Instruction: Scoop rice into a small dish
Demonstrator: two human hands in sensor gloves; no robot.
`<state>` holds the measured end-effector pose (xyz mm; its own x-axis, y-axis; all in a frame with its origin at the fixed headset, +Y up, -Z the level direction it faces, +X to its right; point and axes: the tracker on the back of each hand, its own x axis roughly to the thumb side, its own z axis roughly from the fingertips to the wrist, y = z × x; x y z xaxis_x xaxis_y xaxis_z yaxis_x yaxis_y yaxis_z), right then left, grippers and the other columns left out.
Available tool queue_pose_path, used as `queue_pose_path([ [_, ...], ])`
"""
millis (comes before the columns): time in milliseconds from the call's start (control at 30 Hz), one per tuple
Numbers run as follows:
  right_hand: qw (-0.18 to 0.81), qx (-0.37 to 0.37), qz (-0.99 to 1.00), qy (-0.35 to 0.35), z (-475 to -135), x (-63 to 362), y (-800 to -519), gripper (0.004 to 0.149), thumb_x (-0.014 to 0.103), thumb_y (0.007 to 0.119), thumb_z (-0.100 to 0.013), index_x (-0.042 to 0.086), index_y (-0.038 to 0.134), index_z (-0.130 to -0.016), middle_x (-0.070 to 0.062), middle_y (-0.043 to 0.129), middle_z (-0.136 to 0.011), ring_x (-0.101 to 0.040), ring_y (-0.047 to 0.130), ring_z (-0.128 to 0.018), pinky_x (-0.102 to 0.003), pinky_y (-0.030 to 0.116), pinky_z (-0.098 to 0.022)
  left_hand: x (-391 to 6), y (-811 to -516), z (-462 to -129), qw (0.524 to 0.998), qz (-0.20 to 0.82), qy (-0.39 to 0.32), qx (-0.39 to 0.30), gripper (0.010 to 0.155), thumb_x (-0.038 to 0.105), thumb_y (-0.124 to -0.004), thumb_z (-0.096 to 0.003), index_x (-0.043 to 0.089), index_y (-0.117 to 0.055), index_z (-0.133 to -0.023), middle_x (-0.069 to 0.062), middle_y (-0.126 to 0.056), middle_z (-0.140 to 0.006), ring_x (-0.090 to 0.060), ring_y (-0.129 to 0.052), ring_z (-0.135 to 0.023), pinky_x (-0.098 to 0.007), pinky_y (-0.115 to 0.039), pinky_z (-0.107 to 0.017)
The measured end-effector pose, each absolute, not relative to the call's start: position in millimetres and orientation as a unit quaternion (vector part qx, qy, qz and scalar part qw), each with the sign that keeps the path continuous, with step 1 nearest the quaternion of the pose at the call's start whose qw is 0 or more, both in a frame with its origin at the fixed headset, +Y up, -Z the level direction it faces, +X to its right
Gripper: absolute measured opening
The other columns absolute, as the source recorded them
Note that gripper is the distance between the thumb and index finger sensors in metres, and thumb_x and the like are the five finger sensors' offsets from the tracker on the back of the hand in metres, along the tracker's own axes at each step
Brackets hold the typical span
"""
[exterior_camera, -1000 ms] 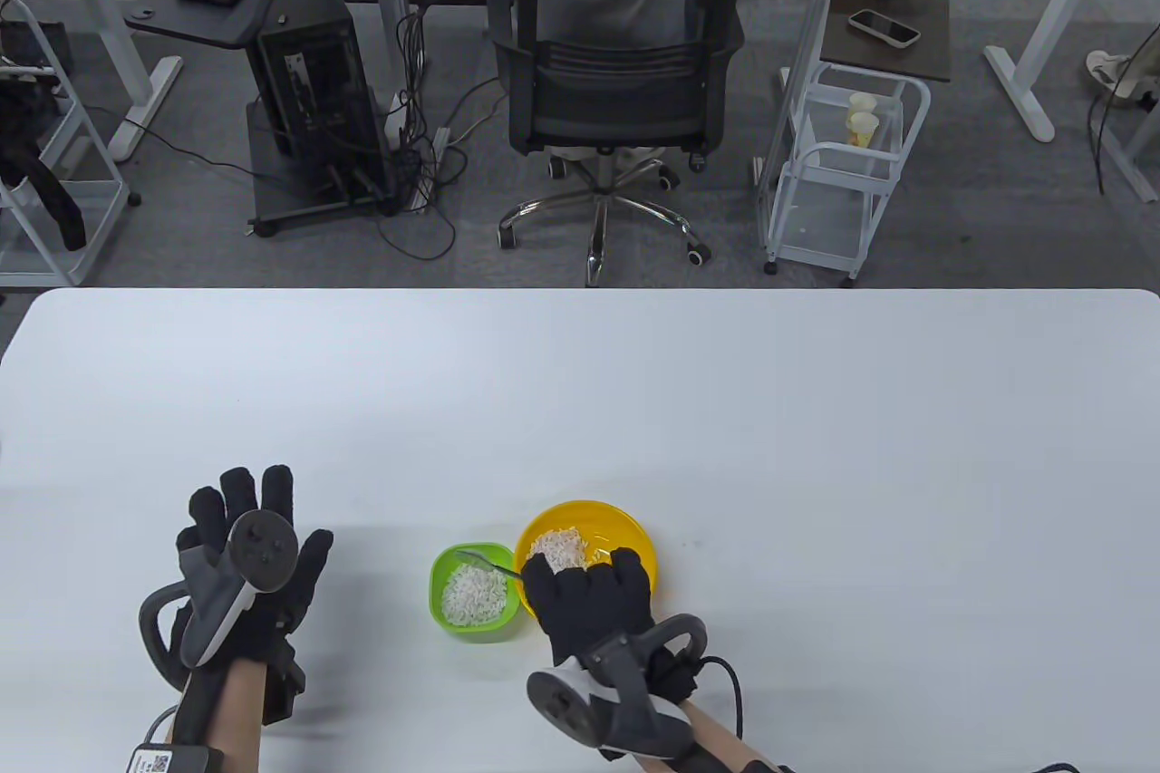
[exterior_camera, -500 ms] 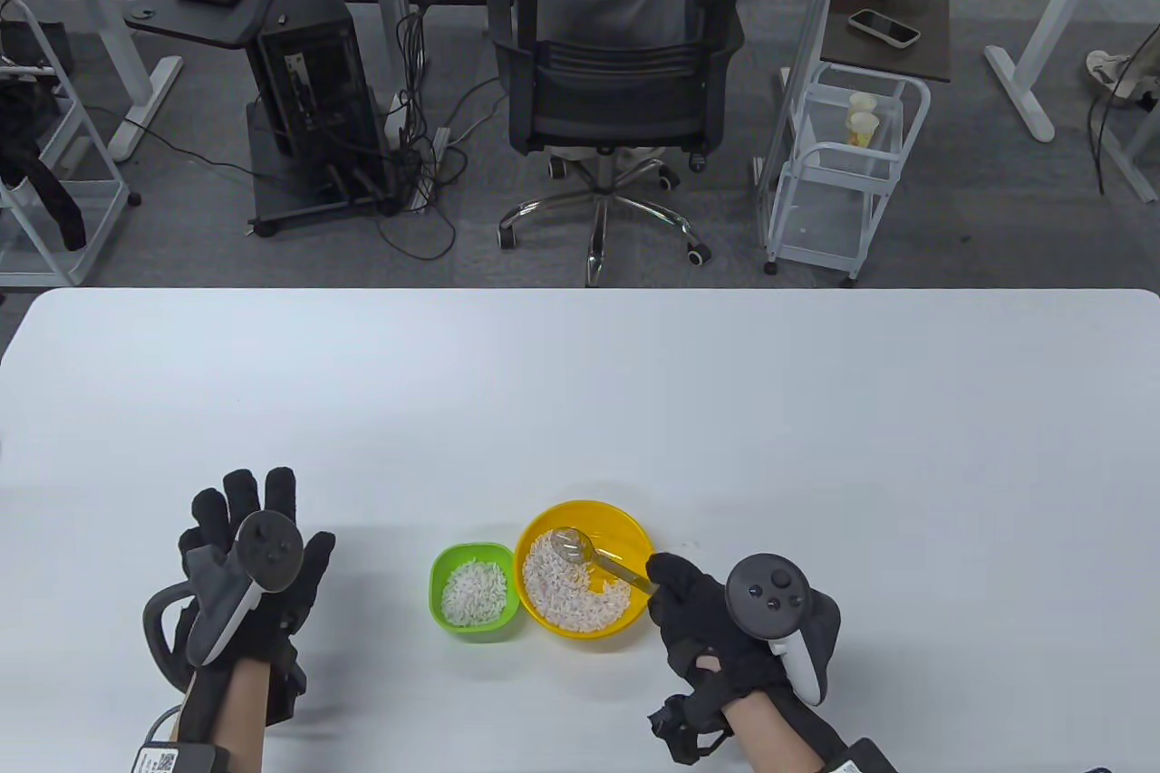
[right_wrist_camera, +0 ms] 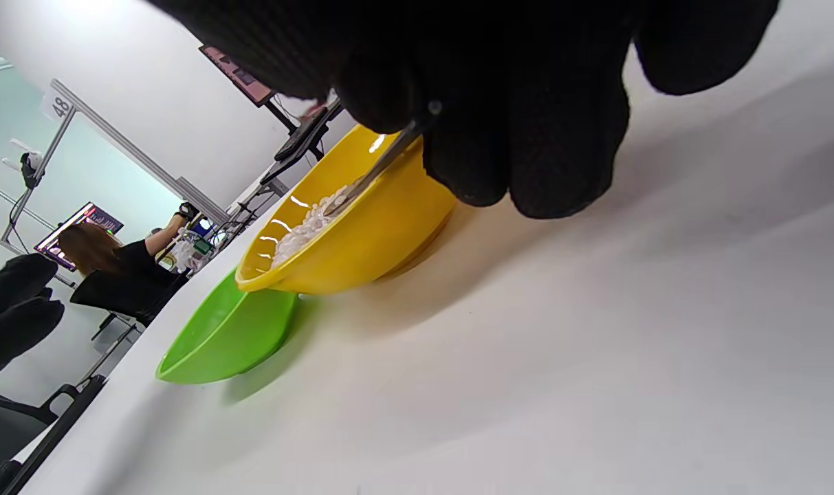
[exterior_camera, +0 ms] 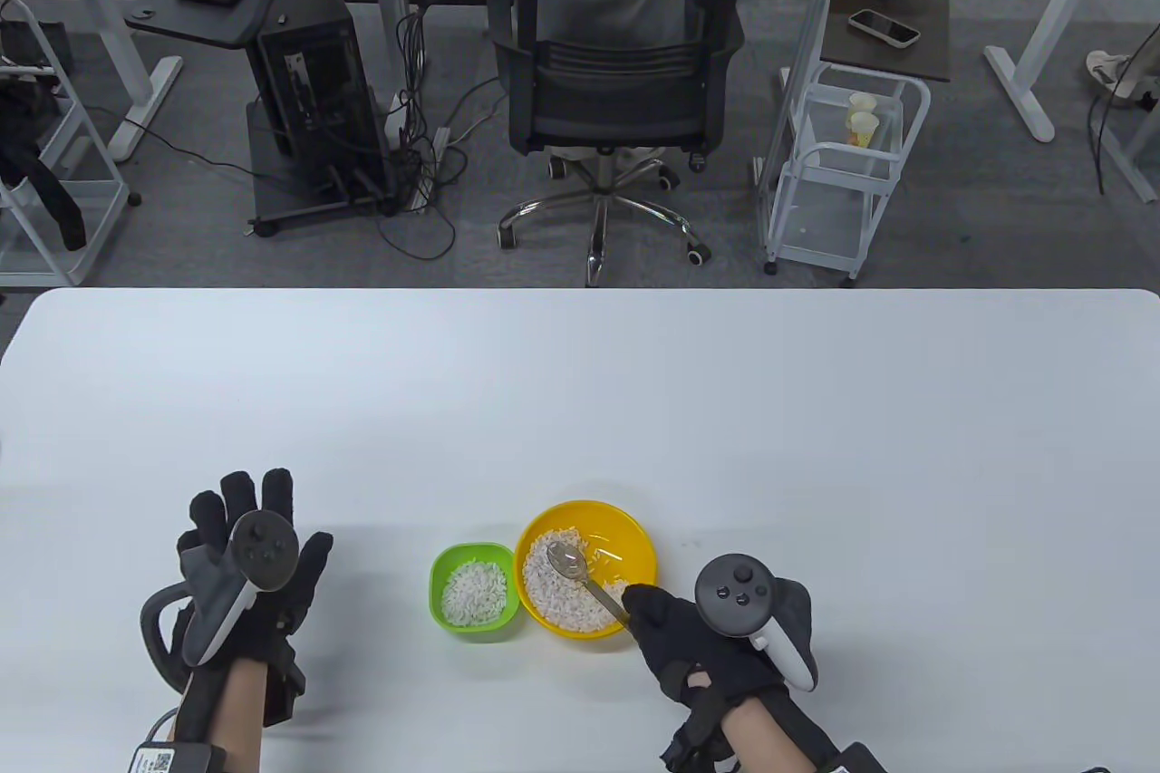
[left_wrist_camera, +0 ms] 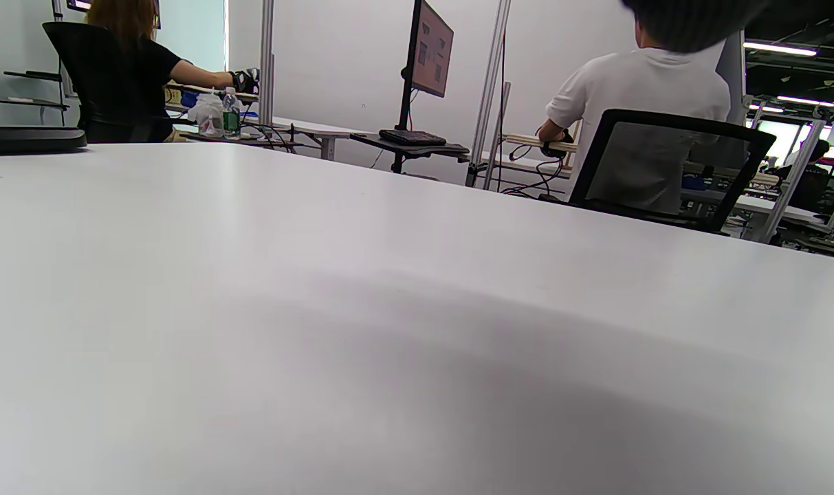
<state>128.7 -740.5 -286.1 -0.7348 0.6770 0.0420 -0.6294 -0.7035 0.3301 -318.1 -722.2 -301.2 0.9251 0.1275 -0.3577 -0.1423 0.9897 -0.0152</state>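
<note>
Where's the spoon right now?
In the table view, the spoon rests in the yellow bowl of rice, right of the green dish, held by the right hand.

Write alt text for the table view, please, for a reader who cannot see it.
A gloved right hand holds a metal spoon whose bowl sits in the rice of a yellow bowl on a white table. A smaller green dish, also holding rice, sits against the bowl's left side. The left hand is spread open further left, holding nothing.
</note>
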Motion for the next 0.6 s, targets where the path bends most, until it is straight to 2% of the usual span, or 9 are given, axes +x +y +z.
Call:
queue_pose_path([
  [133,0.364,0.071,0.92,0.127,-287,132,-737,0.059,0.039,0.066,-0.059,0.009,0.058,-0.11,-0.034,0.078,-0.096,-0.058,0.081,-0.078,-0.077,0.053,-0.06,-319,-723,-302,0.981,0.071,0.179,-0.019,0.078,0.065,-0.062,-0.0476,0.046,-0.018,-0.109,0.004,-0.018,-0.126,-0.033,-0.018,-0.116,-0.056,-0.03,-0.085],
  [233,0.36,0.056,0.925,0.105,-289,135,-740,0.069,0.046,0.066,-0.059,0.019,0.038,-0.115,-0.036,0.054,-0.111,-0.062,0.066,-0.09,-0.08,0.046,-0.062,-319,-722,-301,0.981,0.072,0.18,-0.018,0.078,0.065,-0.062,-0.0477,0.046,-0.018,-0.109,0.004,-0.018,-0.126,-0.033,-0.018,-0.116,-0.055,-0.029,-0.085],
  [300,0.36,0.033,0.929,0.081,-294,136,-745,0.077,0.05,0.065,-0.058,0.014,0.026,-0.114,-0.036,0.048,-0.113,-0.064,0.062,-0.092,-0.081,0.044,-0.062,-318,-723,-302,0.981,0.069,0.18,-0.018,0.078,0.065,-0.062,-0.0476,0.046,-0.018,-0.109,0.004,-0.018,-0.126,-0.033,-0.018,-0.116,-0.055,-0.029,-0.085],
  [367,0.358,0.003,0.931,0.076,-301,135,-751,0.079,0.049,0.066,-0.057,0.006,0.03,-0.113,-0.036,0.063,-0.105,-0.059,0.074,-0.083,-0.08,0.047,-0.062,-316,-723,-302,0.981,0.065,0.18,-0.019,0.078,0.065,-0.062,-0.0476,0.046,-0.018,-0.109,0.004,-0.018,-0.126,-0.033,-0.018,-0.116,-0.055,-0.029,-0.085],
  [433,0.363,-0.001,0.925,0.11,-308,132,-756,0.075,0.046,0.066,-0.058,-0.001,0.04,-0.111,-0.03,0.086,-0.087,-0.048,0.091,-0.059,-0.076,0.053,-0.061,-313,-725,-303,0.982,0.061,0.176,-0.021,0.078,0.065,-0.062,-0.0476,0.046,-0.018,-0.109,0.004,-0.018,-0.126,-0.033,-0.018,-0.116,-0.056,-0.029,-0.085],
  [500,0.375,-0.001,0.919,0.12,-308,129,-761,0.072,0.042,0.067,-0.059,-0.003,0.043,-0.109,-0.028,0.09,-0.081,-0.046,0.093,-0.053,-0.074,0.056,-0.06,-311,-725,-304,0.983,0.055,0.174,-0.024,0.078,0.065,-0.062,-0.0476,0.046,-0.018,-0.109,0.004,-0.017,-0.126,-0.033,-0.018,-0.116,-0.055,-0.029,-0.085],
  [600,0.364,-0.007,0.924,0.114,-306,128,-766,0.072,0.042,0.067,-0.059,-0.004,0.044,-0.109,-0.027,0.092,-0.08,-0.045,0.094,-0.052,-0.072,0.057,-0.06,-308,-726,-305,0.983,0.046,0.175,-0.025,0.078,0.065,-0.062,-0.0476,0.046,-0.018,-0.109,0.004,-0.017,-0.126,-0.033,-0.018,-0.116,-0.055,-0.029,-0.085],
])
